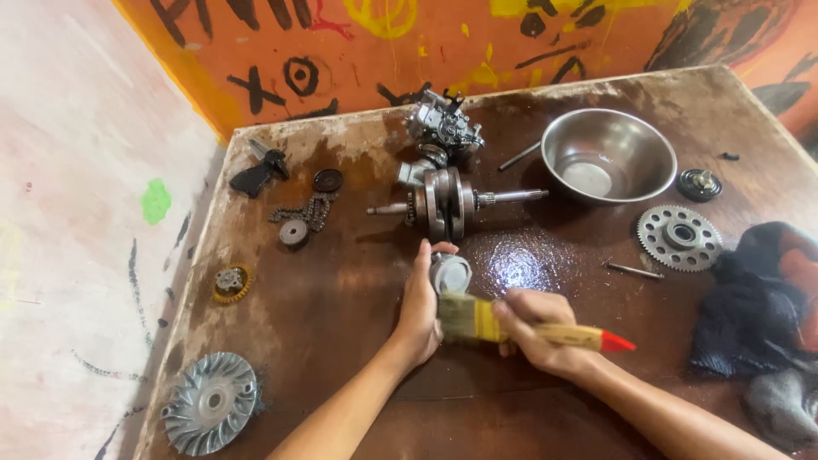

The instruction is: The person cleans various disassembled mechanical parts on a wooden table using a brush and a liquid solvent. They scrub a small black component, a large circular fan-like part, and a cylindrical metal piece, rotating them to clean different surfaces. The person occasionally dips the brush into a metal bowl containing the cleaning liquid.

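My left hand point(418, 311) grips a small grey metal piston point(451, 273) just above the wet brown tabletop point(341, 307). My right hand point(535, 328) holds a paintbrush point(520, 328) with a yellow wooden handle and a red tip. Its bristles lie against the underside of the piston, beside my left palm. A crankshaft point(447, 203) with two round webs lies just beyond the piston.
A steel bowl point(608, 156) and a toothed sprocket point(679, 238) sit at the right, dark rags point(758, 315) at the right edge. A carburettor point(443, 126), chain point(307, 210), small gears point(231, 282) and a finned pulley point(210, 401) lie on the left side. Painted walls border the table.
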